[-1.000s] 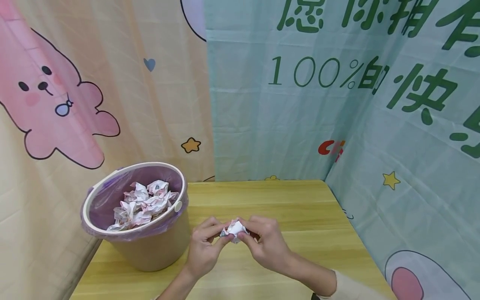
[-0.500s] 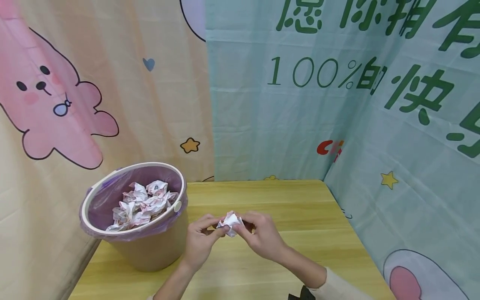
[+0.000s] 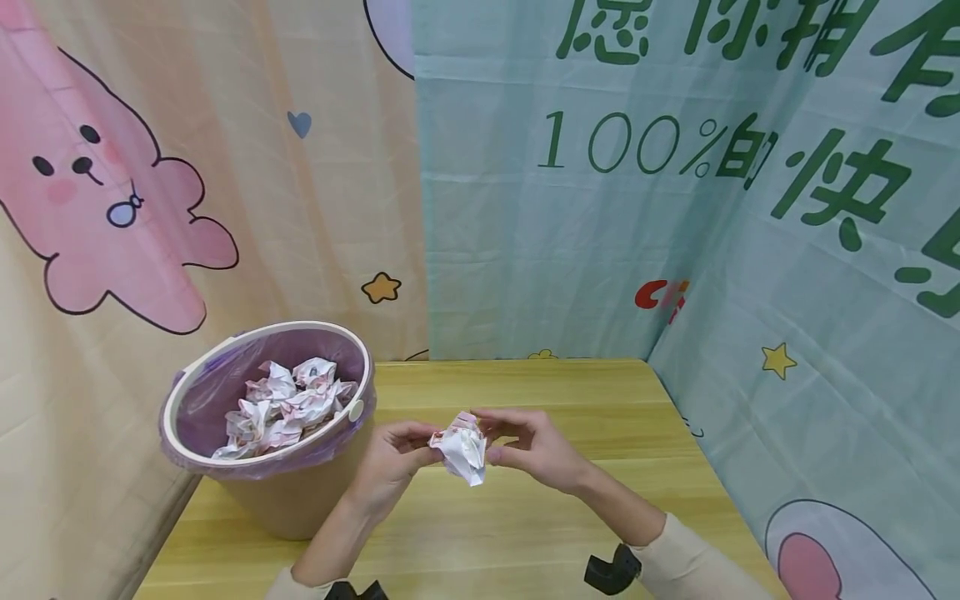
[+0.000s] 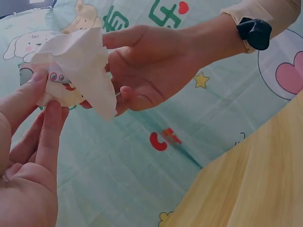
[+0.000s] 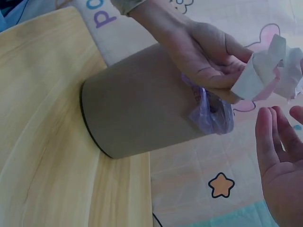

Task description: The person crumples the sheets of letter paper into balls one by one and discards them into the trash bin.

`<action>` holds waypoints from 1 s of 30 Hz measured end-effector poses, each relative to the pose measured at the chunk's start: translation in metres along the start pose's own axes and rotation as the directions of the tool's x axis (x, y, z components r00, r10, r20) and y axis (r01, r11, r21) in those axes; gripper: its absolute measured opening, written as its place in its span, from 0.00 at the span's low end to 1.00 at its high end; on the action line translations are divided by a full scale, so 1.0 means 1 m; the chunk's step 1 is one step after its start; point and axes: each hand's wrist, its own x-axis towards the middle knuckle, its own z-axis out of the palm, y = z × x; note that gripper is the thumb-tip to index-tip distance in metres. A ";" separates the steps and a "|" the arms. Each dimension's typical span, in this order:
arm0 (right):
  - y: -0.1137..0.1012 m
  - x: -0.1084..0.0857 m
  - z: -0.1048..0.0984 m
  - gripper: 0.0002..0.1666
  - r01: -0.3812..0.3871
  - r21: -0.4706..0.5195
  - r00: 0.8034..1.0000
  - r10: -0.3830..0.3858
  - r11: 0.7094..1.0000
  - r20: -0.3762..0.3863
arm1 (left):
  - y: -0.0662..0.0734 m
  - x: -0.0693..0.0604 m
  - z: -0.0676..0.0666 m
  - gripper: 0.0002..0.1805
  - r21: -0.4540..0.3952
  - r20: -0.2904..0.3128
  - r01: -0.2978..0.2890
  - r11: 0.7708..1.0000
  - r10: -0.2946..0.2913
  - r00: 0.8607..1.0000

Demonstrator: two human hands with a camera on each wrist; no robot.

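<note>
A crumpled piece of printed white paper [image 3: 462,450] is partly unfolded above the table. My left hand [image 3: 390,467] pinches its left edge between thumb and fingers, as the left wrist view also shows on the paper [image 4: 78,68]. On the other side is my right hand [image 3: 540,450], fingers apart and loosely bent around the paper's right edge. In the right wrist view a small gap shows between the right hand [image 5: 284,165] and the paper [image 5: 265,73]; some right fingertips are hidden behind the paper in the left wrist view.
A beige bin [image 3: 296,504] with a purple liner stands on the table's left side, holding several crumpled papers [image 3: 288,408]. The wooden table [image 3: 585,400] meets printed curtains [image 3: 525,250] at the back and right.
The paper ball has been opened out into a larger, looser piece. My right hand has loosened its pinch and spread its fingers, while the left keeps hold.
</note>
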 end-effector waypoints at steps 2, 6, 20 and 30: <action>-0.002 0.001 0.002 0.35 -0.059 0.035 0.998 0.059 0.998 0.006 | 0.001 0.002 -0.001 0.18 0.020 0.025 0.013 1.000 -0.014 1.000; -0.005 0.003 0.006 0.34 -0.105 0.013 0.994 0.105 0.994 0.004 | 0.003 0.004 0.000 0.18 0.125 -0.013 0.029 0.992 -0.027 1.000; -0.015 0.005 0.017 0.23 -0.154 0.032 0.978 0.157 0.987 -0.136 | 0.013 0.000 0.018 0.31 0.545 0.171 -0.265 0.795 0.203 0.964; -0.028 0.006 0.028 0.22 -0.174 -0.134 0.969 0.145 0.976 -0.201 | 0.019 0.009 0.014 0.26 0.698 0.338 -0.506 0.507 0.390 0.857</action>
